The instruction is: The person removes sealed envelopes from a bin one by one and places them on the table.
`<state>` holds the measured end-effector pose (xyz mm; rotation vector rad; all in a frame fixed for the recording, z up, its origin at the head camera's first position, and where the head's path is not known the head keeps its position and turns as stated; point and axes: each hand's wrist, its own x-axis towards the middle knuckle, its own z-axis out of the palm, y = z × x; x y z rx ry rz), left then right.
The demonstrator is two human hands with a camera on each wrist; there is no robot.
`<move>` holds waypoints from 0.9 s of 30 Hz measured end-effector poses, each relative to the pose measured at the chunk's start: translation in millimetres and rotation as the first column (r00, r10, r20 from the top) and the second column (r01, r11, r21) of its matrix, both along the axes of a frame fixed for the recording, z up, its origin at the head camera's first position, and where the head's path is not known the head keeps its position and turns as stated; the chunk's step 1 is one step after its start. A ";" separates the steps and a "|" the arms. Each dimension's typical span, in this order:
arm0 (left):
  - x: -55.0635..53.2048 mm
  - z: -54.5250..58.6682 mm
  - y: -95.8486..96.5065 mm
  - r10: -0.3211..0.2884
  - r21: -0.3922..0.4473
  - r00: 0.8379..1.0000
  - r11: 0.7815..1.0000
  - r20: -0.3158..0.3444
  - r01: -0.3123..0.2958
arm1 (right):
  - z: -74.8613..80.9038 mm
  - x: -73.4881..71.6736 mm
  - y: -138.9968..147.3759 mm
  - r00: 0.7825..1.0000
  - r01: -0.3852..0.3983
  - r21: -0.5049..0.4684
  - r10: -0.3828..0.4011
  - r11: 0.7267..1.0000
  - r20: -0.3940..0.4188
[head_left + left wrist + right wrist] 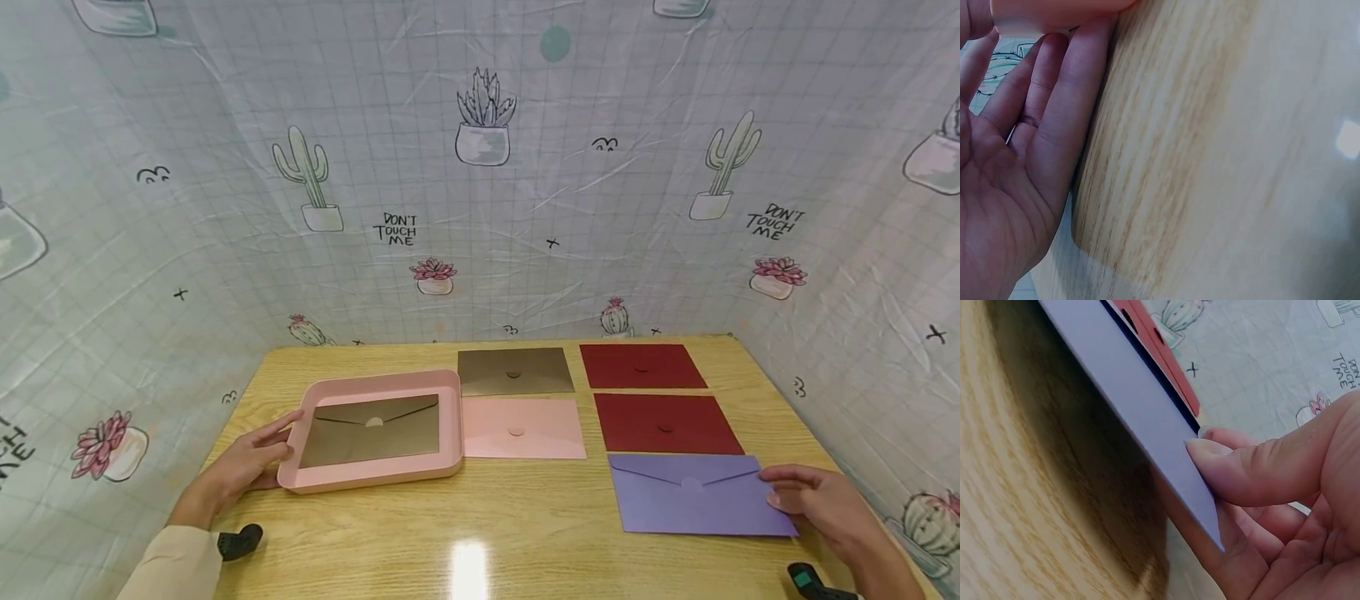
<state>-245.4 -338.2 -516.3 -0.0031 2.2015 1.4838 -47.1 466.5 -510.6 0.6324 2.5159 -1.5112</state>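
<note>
At the left end of a shallow pink tray (367,482), my left hand (243,460) grips the short side. In the left wrist view, fingers (1072,94) reach under the tray's edge (1054,14). A gold-brown envelope (367,446) with a pointed flap lies inside the tray. My right hand (825,504) pinches the right end of a purple envelope (697,504) between thumb and fingers. The right wrist view shows the thumb (1235,469) on the purple envelope's face (1141,406) and fingers behind it, with the near edge tilted up off the table.
Right of the tray lie another gold-brown envelope (517,362) and a light pink envelope (525,446). Two dark red envelopes, one farther back (637,358) and one nearer (667,412), lie behind the purple one. A cactus-print cloth (555,167) walls the wooden table (375,542).
</note>
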 end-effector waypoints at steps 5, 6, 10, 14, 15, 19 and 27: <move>-0.1 -0.9 -1.3 -0.006 -0.009 1.000 1.000 0.001 0.006 | 0.5 1.9 -2.6 0.999 0.004 0.050 -0.002 0.999 -0.036; 0.0 -0.7 -1.6 -0.008 -0.008 1.000 1.000 0.001 0.008 | 0.4 2.0 -3.1 0.999 0.010 0.054 -0.008 0.998 -0.040; -0.3 1.0 -2.2 -0.025 0.002 1.000 1.000 0.000 0.025 | -0.2 2.7 -4.1 0.999 0.025 0.053 -0.023 0.998 -0.041; -0.9 1.7 -1.7 -0.039 0.003 0.999 0.999 -0.003 0.039 | -0.3 3.1 -3.7 0.999 0.040 0.063 -0.038 0.997 -0.017; -1.0 1.7 -1.5 -0.041 0.003 0.999 0.999 -0.003 0.041 | -0.2 2.8 -3.5 0.999 0.041 0.070 -0.041 0.997 -0.010; -1.1 1.4 -1.2 -0.042 0.006 0.999 0.999 -0.003 0.042 | -0.1 2.3 -3.9 0.999 0.049 0.115 -0.050 0.992 0.011; -1.0 1.0 -0.6 -0.045 0.000 0.999 0.999 -0.007 0.045 | -0.3 -0.6 -2.2 0.998 0.045 0.186 -0.053 0.982 0.037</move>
